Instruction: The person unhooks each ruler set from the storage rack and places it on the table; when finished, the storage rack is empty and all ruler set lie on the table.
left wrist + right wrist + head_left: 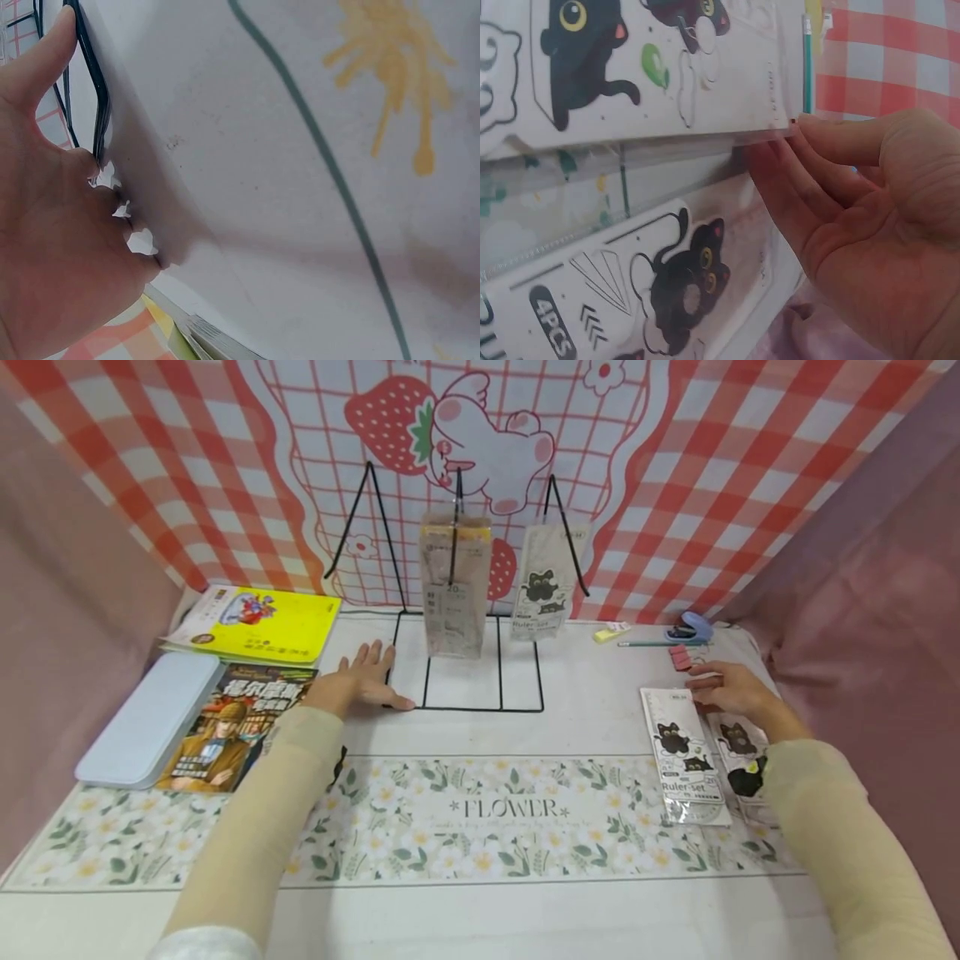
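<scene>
A black wire display rack (pixel 483 708) stands at the back of the table. My left hand (pixel 363 681) rests with spread fingers on the left side of its base, the thumb along the front wire. A clear pack of rulers (pixel 455 602) hangs from the middle hook, and a cat-print ruler set (pixel 547 581) hangs at the right. On the right, my right hand (pixel 731 693) pinches the top corner of another ruler set (pixel 684 752), thumb above and fingers beneath. This pack is raised slightly over a further ruler set (pixel 682 292), partly hidden by my arm.
At left lie a yellow book (pixel 300 627), a magazine (pixel 225 727) and a pale blue case (pixel 150 718). Behind my right hand are a pink eraser (pixel 680 657), a pencil (pixel 645 644), a blue stapler-like item (pixel 693 628) and a small yellow item (pixel 611 632).
</scene>
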The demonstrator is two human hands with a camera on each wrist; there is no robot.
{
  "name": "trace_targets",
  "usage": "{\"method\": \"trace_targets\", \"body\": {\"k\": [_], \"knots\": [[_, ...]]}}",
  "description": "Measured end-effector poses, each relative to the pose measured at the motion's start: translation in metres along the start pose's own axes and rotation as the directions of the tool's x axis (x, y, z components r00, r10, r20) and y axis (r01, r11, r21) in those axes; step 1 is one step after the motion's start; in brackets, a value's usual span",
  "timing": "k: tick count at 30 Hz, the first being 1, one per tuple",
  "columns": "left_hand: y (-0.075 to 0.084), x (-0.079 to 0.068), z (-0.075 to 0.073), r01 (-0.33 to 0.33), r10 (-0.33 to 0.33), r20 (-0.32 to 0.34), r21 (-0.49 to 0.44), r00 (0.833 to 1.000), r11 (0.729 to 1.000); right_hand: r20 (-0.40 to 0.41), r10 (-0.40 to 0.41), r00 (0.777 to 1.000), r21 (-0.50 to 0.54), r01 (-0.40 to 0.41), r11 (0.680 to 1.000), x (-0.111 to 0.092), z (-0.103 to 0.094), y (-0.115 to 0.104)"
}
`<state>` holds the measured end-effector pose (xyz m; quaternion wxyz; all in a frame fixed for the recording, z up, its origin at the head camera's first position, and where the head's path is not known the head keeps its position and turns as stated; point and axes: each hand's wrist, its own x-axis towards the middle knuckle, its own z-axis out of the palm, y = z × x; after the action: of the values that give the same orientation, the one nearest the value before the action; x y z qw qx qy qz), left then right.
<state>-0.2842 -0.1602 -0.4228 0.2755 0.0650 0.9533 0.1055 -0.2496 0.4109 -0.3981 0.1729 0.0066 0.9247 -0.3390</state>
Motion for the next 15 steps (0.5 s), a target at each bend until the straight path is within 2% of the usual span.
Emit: {"method": "trace_targets", "body": {"k": [7,10,15], "knots": [[-0.001,-0.001,0.000,0.014,-0.014,-0.007,0.003,1.000,1.000,0.021,0.025,0.999,0.150,-0.028,0.988,-0.001,-0.007,0.006],[-0.001,-0.001,0.000,0.017,-0.017,-0.004,0.006,1.000,1.000,0.026,0.009,1.000,0.146,-0.012,0.989,-0.004,-0.010,0.002],[0.001,-0.002,-0.001,0.007,-0.007,-0.004,0.014,1.000,1.000,0.066,-0.029,0.997,0.077,0.024,0.997,-0.013,-0.018,-0.022]]}}
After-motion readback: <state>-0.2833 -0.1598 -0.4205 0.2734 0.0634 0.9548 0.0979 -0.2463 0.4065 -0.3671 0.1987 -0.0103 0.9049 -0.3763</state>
